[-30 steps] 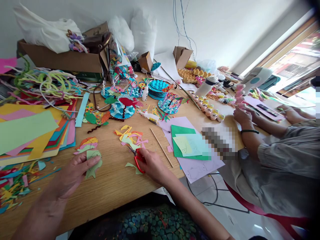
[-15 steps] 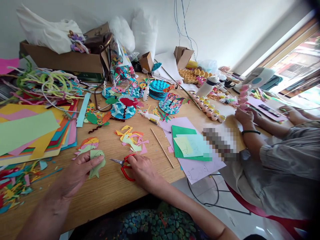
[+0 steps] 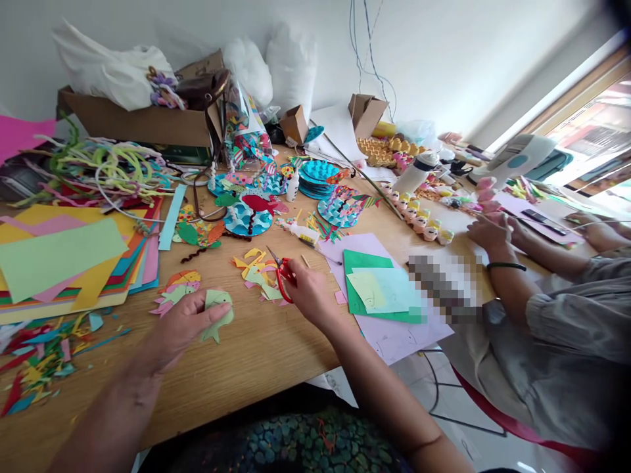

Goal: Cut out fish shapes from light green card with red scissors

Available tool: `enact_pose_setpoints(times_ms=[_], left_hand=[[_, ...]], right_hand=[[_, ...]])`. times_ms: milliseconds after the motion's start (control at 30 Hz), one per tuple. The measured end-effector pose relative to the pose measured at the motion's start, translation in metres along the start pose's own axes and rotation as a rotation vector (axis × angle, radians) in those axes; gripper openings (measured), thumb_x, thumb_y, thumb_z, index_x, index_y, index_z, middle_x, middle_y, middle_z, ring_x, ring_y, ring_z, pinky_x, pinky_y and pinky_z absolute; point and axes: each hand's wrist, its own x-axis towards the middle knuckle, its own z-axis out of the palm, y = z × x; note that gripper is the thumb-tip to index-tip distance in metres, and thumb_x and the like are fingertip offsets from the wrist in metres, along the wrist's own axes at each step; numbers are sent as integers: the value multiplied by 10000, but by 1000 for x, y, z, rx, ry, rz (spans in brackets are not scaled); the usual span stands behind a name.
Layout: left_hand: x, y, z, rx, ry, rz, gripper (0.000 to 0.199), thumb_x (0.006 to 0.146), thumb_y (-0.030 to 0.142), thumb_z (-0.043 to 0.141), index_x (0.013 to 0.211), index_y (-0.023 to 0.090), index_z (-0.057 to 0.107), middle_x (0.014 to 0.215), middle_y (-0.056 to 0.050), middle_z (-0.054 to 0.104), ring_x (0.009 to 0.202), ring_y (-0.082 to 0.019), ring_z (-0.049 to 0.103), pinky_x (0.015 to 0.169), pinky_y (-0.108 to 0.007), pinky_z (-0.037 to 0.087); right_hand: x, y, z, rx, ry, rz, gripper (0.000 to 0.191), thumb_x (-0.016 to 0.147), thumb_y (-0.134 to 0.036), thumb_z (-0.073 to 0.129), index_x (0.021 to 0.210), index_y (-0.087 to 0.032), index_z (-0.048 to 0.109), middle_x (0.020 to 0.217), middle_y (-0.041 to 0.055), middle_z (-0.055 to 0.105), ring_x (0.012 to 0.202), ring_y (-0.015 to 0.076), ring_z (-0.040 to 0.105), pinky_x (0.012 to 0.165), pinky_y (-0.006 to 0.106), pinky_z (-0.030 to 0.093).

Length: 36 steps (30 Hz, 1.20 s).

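Observation:
Between the thumb and fingers of my left hand is a light green paper fish, its tail hanging down over the table. My right hand grips red-handled scissors, blades pointing up and away. They are over the edge of a small heap of yellow, pink and pale green paper scraps. Just beyond my left hand lie several cut paper fish in orange, pink and green. A thin wooden stick is partly hidden behind my right hand.
Coloured paper sheets are stacked at left, with loose scraps nearer me. Purple paper lies to the right under green sheets. Decorated blue discs and a glue bottle stand farther back. A co-worker's hands are at far right.
My right hand has lifted the scissors up and away to the right, toward the scraps. My left hand, still holding the paper fish, appears slightly farther right as the view shifts.

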Motion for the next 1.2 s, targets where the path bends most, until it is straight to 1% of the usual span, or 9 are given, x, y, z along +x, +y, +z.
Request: enact_pose_setpoints(times_ms=[133,267,500,667,800,867,933,1033,1200], left_hand=[[8,8,9,210,-101,90,251,569,400,727,488,208,586,483,40,474,464,-118,394,433,-215,324],[15,10,14,393,-148,167,220,599,369,703,488,218,589,480,40,497,472,-138,423,451,-225,316],[20,15,16,487,-253,192,125,645,325,679,710,228,722,618,16,637,587,-188,535,538,-244,371],[11,19,10,273,-128,246,153,661,333,664,575,215,620,513,44,490,499,-131,418,478,-226,333],[3,6,18,-14,71,299,163,738,375,626,738,214,599,559,41,512,538,-129,447,514,-229,379],[3,-1,29,-78,32,305,199,770,398,600,751,201,584,613,24,541,571,-129,466,544,-242,400],[5,-5,40,-126,56,312,198,757,386,620,725,199,565,592,31,529,568,-126,459,533,-238,393],[10,-3,50,-162,209,330,169,706,327,660,676,186,572,568,39,519,569,-118,453,544,-234,393],[12,6,47,-132,266,279,151,605,274,691,606,186,568,534,49,525,540,-113,452,536,-239,392]], right_hand=[[5,-7,-8,212,33,-7,30,824,-207,542,821,-178,537,630,-18,536,534,117,430,502,230,245],[4,-26,-12,523,-113,-85,121,788,-264,604,761,-185,517,613,-46,486,527,96,404,486,211,255],[13,-38,-8,736,-299,-123,135,702,-189,631,722,-182,497,640,-49,473,578,94,425,511,205,301],[14,-34,-11,1150,-159,74,206,645,-245,673,730,-183,496,633,-63,484,533,79,428,490,201,342],[10,-40,-5,1360,82,193,266,616,-282,718,737,-186,501,623,-67,496,499,71,432,469,198,357],[8,-46,2,1408,135,209,276,623,-292,724,746,-190,500,624,-66,503,495,72,441,454,194,348],[6,-52,9,1438,139,208,278,636,-303,726,757,-191,503,628,-65,507,500,74,448,447,192,342],[5,-58,14,1451,113,197,283,640,-314,731,767,-186,512,630,-66,503,500,67,433,462,193,352],[4,-56,5,1410,2,203,308,614,-312,745,773,-183,515,665,-58,508,517,68,432,462,194,363]])
